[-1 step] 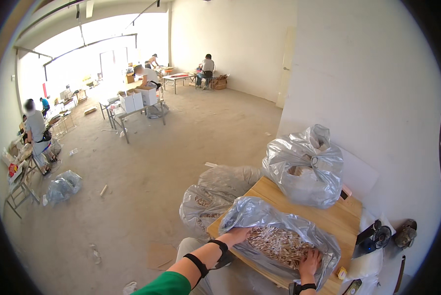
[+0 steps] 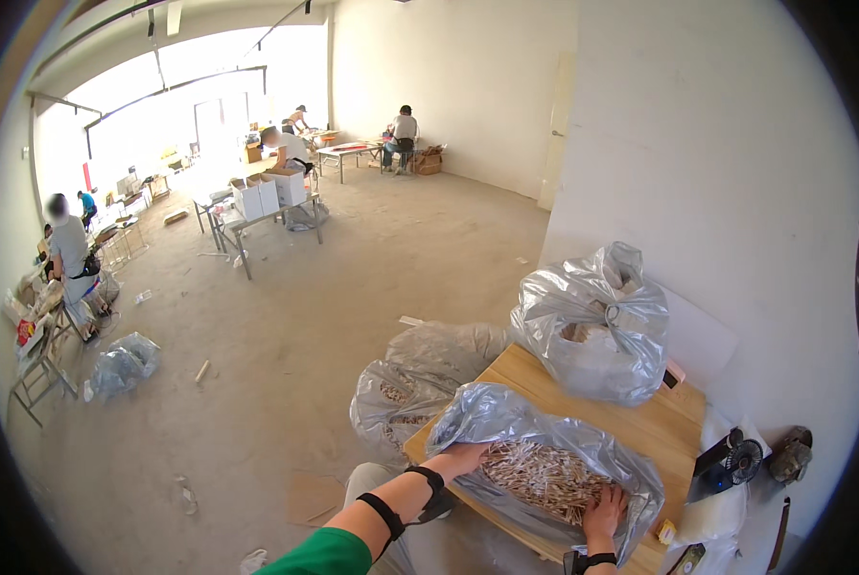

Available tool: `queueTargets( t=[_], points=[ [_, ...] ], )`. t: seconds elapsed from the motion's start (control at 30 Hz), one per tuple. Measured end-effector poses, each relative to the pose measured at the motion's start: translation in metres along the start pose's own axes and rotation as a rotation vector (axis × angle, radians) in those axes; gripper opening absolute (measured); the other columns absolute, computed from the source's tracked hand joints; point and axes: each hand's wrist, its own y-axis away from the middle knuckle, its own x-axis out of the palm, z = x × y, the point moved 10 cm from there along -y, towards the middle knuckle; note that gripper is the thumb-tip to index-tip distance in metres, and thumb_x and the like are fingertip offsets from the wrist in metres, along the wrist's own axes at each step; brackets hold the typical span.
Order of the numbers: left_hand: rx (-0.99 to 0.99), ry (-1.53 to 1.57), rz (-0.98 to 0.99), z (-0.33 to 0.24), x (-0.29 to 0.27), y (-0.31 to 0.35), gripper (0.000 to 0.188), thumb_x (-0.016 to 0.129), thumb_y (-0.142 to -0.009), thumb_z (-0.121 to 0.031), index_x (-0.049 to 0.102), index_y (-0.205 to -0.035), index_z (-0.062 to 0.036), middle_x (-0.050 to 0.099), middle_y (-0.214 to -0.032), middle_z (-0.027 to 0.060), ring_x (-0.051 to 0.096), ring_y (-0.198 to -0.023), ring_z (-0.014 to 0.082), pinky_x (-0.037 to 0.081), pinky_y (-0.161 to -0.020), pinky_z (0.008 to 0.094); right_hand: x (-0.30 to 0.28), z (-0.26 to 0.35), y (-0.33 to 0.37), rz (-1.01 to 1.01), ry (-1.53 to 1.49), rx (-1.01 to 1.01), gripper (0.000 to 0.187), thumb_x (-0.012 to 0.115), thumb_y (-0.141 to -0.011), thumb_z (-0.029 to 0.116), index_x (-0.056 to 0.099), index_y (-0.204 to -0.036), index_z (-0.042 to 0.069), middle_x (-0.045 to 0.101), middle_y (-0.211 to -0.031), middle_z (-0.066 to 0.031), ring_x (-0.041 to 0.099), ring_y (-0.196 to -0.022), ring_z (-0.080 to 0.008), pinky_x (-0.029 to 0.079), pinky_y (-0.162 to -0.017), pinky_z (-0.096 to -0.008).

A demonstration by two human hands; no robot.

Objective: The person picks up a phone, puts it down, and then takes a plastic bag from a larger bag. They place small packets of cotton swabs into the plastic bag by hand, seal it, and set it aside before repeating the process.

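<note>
1. Step in hand, as judged: sorting through or gathering small pieces inside an open clear plastic bag (image 2: 545, 450) that lies on the wooden surface (image 2: 640, 422), at about 5 o'clock in the view.
2. Left hand (image 2: 468, 458): at the bag's near-left edge, fingers curled under or against the plastic. It appears to hold the bag mouth open, but whether it grips the film cannot be told.
3. Right hand (image 2: 607, 508): inside the bag at its right end, fingers spread and resting on the pile of small tan pieces (image 2: 545, 474). Open, flat, no piece seen pinched.
4. The pile fills the middle of the bag; single pieces are too small to identify.
5. A second bag (image 2: 597, 326), silvery and tied at the top, stands on the same surface at 1 o'clock from the open one, apart from it.
6. Two more filled bags (image 2: 420, 383) sit on the floor (image 2: 286, 364), just beside the surface's left edge, at 10 o'clock from the open bag.
7. A small black fan (image 2: 731, 462) sits off the surface's right end, at 3 o'clock.
8. Other people work at tables (image 2: 257, 216) well apart, at 11 o'clock.
9. Next move, as judged: closing the right fingers on a handful would call for the left hand to keep the film taut, so that the bag does not slide on the smooth wood.
</note>
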Motion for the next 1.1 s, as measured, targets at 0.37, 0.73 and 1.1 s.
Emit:
queueTargets(
  t=[0.37, 0.73, 1.1],
  points=[
    [0.228, -0.196, 0.366, -0.095, 0.008, -0.039, 0.038, 0.054, -0.083, -0.029, 0.054, -0.118, -0.0126, 0.057, -0.116, 0.0147, 0.054, -0.106, 0.0319, 0.046, -0.085, 0.0411, 0.0, 0.017, 0.017, -0.057, 0.081, 0.042, 0.058, 0.054, -0.083, 0.035, 0.039, -0.134, 0.013, 0.03, -0.142, -0.0107, 0.028, -0.129, -0.0327, 0.025, -0.102, -0.0528],
    [0.284, 0.21, -0.319, -0.125, -0.133, -0.226, 0.019, 0.053, -0.086, -0.014, 0.062, -0.098, -0.0026, 0.063, -0.09, 0.0165, 0.06, -0.078, 0.0314, 0.048, -0.069, 0.036, 0.001, -0.003, 0.023, -0.108, 0.049, 0.086, 0.048, 0.05, -0.084, 0.027, 0.045, -0.13, 0.014, 0.033, -0.14, -0.0099, 0.035, -0.123, -0.032, 0.031, -0.096, -0.053],
    [-0.294, 0.25, -0.154, -0.03, -0.057, -0.365, 0.09, 0.079, -0.061, -0.037, 0.035, -0.124, 0.01, 0.049, -0.12, 0.0296, 0.051, -0.112, 0.037, 0.041, -0.095, 0.0365, 0.022, -0.011, 0.016, 0.061, -0.056, 0.161, 0.047, 0.046, -0.086, 0.03, 0.043, -0.131, 0.018, 0.033, -0.141, -0.0088, 0.036, -0.124, -0.0327, 0.031, -0.095, -0.0539]
  ],
)
